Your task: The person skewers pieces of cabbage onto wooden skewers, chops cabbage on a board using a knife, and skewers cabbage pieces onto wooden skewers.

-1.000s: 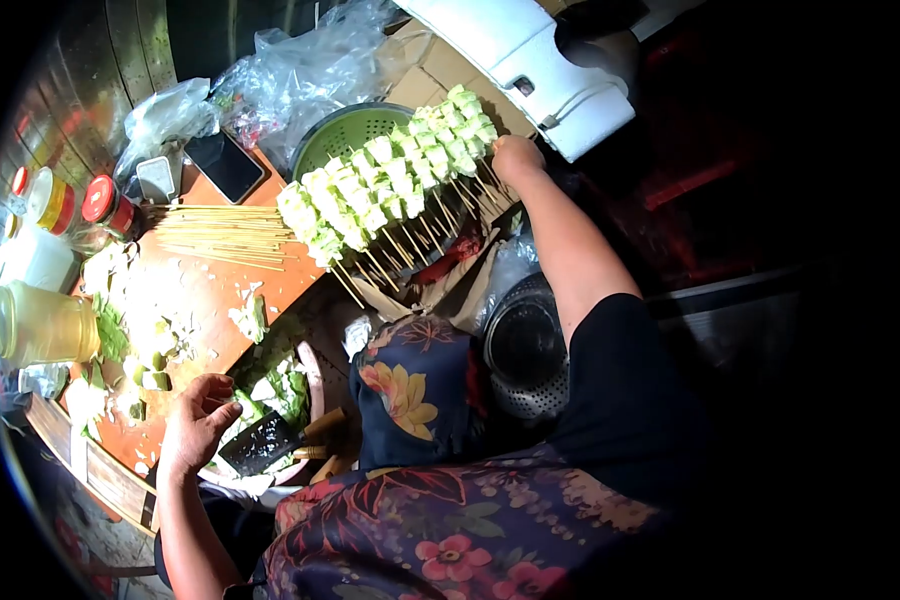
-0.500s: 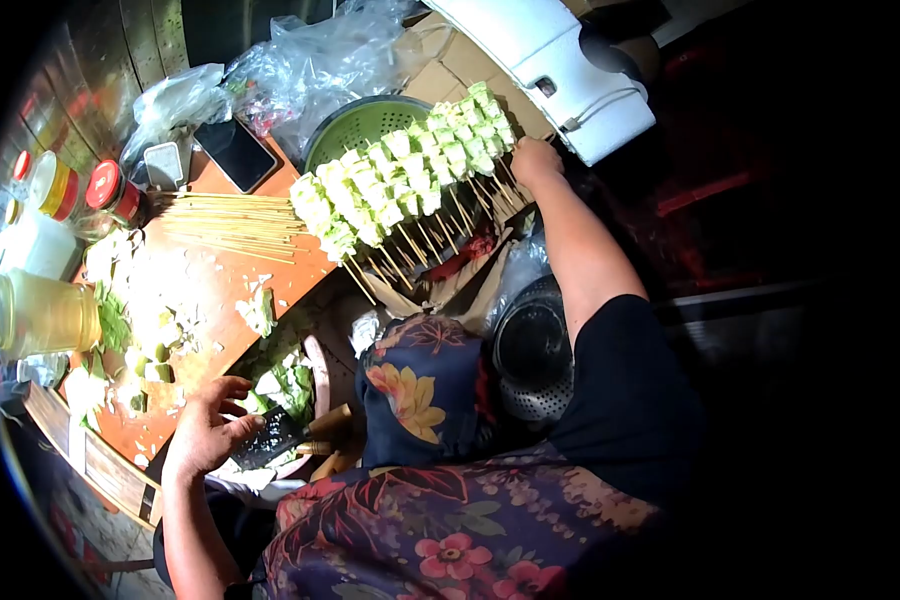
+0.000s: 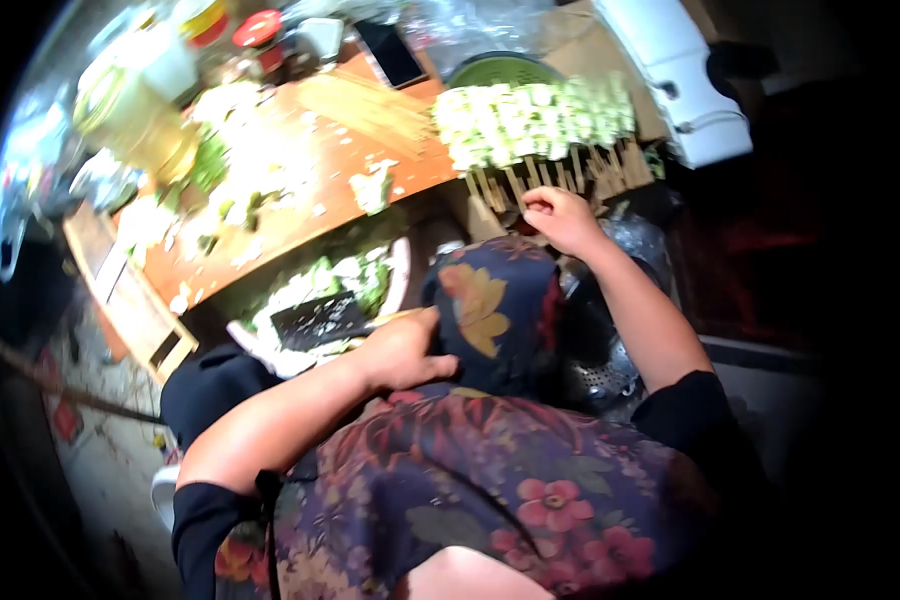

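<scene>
Green vegetable skewers lie in a dense row at the table's far right edge, their bare stick ends pointing toward me. Just below those ends is my right hand, its fingers loosely curled and apart, with nothing visible in them. My left hand is over the handle end of a black cleaver, its thumb stretched out; what its other fingers do is hidden. The cleaver's wide blade rests on a pale basin of chopped greens. Loose bare sticks lie on the orange table.
A phone, a red-lidded jar and a container of yellowish liquid stand along the table's far side. A green colander sits behind the skewers, a white foam box at right. Vegetable scraps cover the tabletop.
My right hand has left the far right end of the skewer row and come nearer. My left hand has moved right, to the cleaver handle. The view has shifted, and the scene sits further right.
</scene>
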The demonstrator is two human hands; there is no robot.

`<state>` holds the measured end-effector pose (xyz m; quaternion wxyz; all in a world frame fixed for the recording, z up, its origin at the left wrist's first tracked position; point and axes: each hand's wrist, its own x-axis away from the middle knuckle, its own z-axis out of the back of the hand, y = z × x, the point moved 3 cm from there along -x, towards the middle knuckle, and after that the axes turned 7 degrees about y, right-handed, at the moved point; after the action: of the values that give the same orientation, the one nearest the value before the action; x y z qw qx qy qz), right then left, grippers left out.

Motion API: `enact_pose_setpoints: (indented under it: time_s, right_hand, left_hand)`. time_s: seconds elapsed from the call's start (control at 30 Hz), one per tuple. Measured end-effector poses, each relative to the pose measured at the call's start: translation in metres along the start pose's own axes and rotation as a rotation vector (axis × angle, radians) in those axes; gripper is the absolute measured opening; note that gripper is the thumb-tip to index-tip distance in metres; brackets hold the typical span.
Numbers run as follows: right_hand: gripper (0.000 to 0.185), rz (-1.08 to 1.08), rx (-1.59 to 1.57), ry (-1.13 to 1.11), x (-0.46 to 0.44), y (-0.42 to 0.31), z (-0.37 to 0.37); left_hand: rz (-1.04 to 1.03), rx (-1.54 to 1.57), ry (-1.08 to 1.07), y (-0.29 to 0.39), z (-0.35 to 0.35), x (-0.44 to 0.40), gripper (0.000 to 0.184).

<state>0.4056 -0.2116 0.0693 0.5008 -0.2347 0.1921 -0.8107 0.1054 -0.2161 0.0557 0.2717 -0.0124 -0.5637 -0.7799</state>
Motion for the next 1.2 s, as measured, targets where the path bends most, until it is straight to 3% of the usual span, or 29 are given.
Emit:
enact_pose_setpoints:
  time_s: [0.2,0.3,0.53,0.6,0.63,0.7,0.8,0.93,1.07,1.2]
  right_hand:
    - [0.027,0.039,-0.067,-0.102,0.005,-0.044,-0.021]
    - [0.028,0.117,-0.058,-0.128,-0.003,-0.084,-0.016]
    - [0.027,0.303,0.006,-0.181,-0.048,-0.158,-0.050]
    - [0.025,0.393,0.191,-0.215,-0.065,-0.173,-0.065]
    - [0.025,0.395,0.192,-0.216,-0.073,-0.178,-0.072]
    - [0.024,0.288,0.323,-0.245,-0.090,-0.177,-0.090]
    - [0.024,0.320,0.508,-0.165,-0.113,-0.169,-0.112]
    - [0.024,0.239,0.603,-0.090,-0.131,-0.157,-0.137]
    - [0.025,0.214,0.626,-0.065,-0.139,-0.166,-0.138]
    - [0.025,0.219,0.675,-0.097,-0.144,-0.169,-0.139]
  left_hand:
    - [-0.065,-0.100,0.104,-0.007,0.003,0.013,0.050]
    - [0.129,-0.092,0.005,-0.010,0.006,0.016,0.051]
    - [0.075,-0.056,0.018,0.000,0.040,0.033,0.028]
    - [0.235,-0.135,0.159,0.000,0.078,0.041,0.026]
    - [0.149,-0.209,0.354,-0.002,0.103,0.048,0.024]
    - [0.234,-0.214,0.688,-0.028,0.150,0.062,0.018]
    - [0.204,-0.092,1.147,-0.083,0.216,0.092,0.015]
    - [0.469,0.072,1.276,-0.134,0.240,0.121,0.023]
    - [0.739,0.123,1.167,-0.164,0.233,0.122,0.033]
    - [0.697,0.247,1.204,-0.188,0.227,0.111,0.033]
